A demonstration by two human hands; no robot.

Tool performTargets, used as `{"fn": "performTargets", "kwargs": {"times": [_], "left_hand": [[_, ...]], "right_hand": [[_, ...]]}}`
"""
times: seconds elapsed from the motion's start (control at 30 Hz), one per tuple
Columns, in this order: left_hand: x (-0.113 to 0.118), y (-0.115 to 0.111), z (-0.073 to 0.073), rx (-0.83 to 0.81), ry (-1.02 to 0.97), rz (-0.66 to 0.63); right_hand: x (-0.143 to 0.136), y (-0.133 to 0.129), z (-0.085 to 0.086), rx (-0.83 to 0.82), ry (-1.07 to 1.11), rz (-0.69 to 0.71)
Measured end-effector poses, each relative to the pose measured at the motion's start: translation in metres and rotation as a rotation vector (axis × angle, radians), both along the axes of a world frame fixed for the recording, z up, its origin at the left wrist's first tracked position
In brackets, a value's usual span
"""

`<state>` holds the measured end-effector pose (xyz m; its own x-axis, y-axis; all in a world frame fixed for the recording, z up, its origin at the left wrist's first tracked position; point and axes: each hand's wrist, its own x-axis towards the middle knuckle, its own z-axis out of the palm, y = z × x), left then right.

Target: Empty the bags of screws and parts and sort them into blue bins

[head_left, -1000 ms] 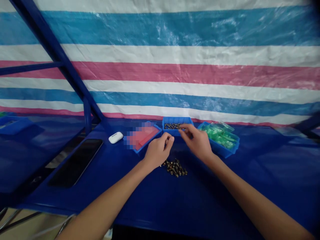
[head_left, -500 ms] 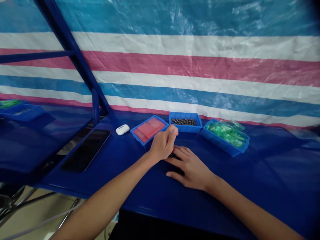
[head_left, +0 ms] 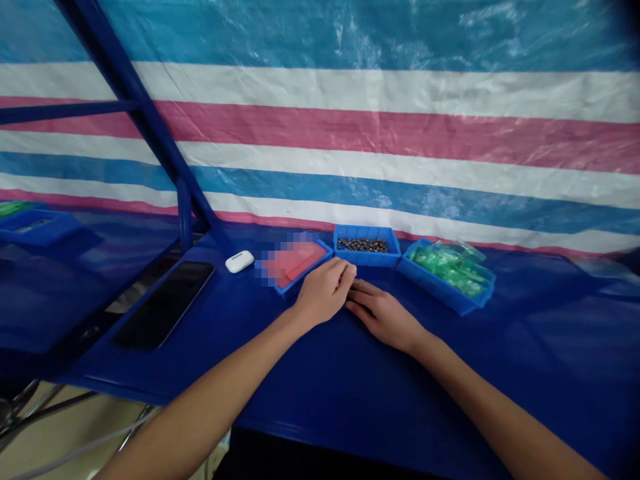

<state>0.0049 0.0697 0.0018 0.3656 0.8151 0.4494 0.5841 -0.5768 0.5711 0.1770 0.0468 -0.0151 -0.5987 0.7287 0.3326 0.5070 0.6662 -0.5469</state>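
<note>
My left hand [head_left: 324,290] is closed just in front of the middle bin, its fingers curled; what they hold, if anything, is hidden. My right hand [head_left: 383,315] lies against it on the right, low over the blue table [head_left: 320,380], with its fingers close together and their tips hidden by the left hand. Behind the hands is a blue bin [head_left: 367,259] of small dark metal parts [head_left: 363,245]. Left of it, a blue bin holds flat red pieces [head_left: 295,261]. To the right, another blue bin [head_left: 445,288] is heaped with green pieces in clear plastic [head_left: 453,267].
A black phone [head_left: 165,305] and a white case [head_left: 239,261] lie on the left of the table. Striped sheeting [head_left: 350,133] hangs behind, with a blue frame post [head_left: 150,120] at the left. A further blue bin [head_left: 45,227] stands at the far left.
My right hand has drawn its spread fingers together and moved slightly up, nearer the bins. My left hand's raised thumb has lowered. The view has shifted slightly.
</note>
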Motion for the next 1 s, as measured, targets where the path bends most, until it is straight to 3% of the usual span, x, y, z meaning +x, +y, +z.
{"fn": "performTargets", "kwargs": {"times": [0.2, 0.3, 0.43, 0.5, 0.7, 0.87, 1.0], "left_hand": [[0.0, 0.009, -0.015, -0.023, 0.166, 0.085], [-0.003, 0.011, -0.017, -0.036, 0.221, 0.023], [-0.011, 0.014, -0.009, -0.078, 0.232, -0.178], [-0.014, 0.015, -0.005, -0.111, 0.211, -0.217], [-0.013, 0.017, -0.004, -0.184, 0.144, -0.168], [-0.007, 0.018, -0.007, -0.282, -0.026, -0.101], [0.001, 0.011, -0.004, -0.473, -0.276, -0.216]], "right_hand": [[0.02, 0.002, 0.003, -0.03, 0.225, -0.31], [0.029, 0.005, 0.003, -0.046, 0.248, -0.415], [0.031, 0.007, 0.0, -0.037, 0.212, -0.395], [0.029, 0.006, -0.001, -0.009, 0.191, -0.37], [0.029, 0.004, 0.002, 0.036, 0.189, -0.357], [0.03, 0.002, 0.007, 0.045, 0.211, -0.396], [0.027, -0.002, 0.012, 0.041, 0.265, -0.349]]}}
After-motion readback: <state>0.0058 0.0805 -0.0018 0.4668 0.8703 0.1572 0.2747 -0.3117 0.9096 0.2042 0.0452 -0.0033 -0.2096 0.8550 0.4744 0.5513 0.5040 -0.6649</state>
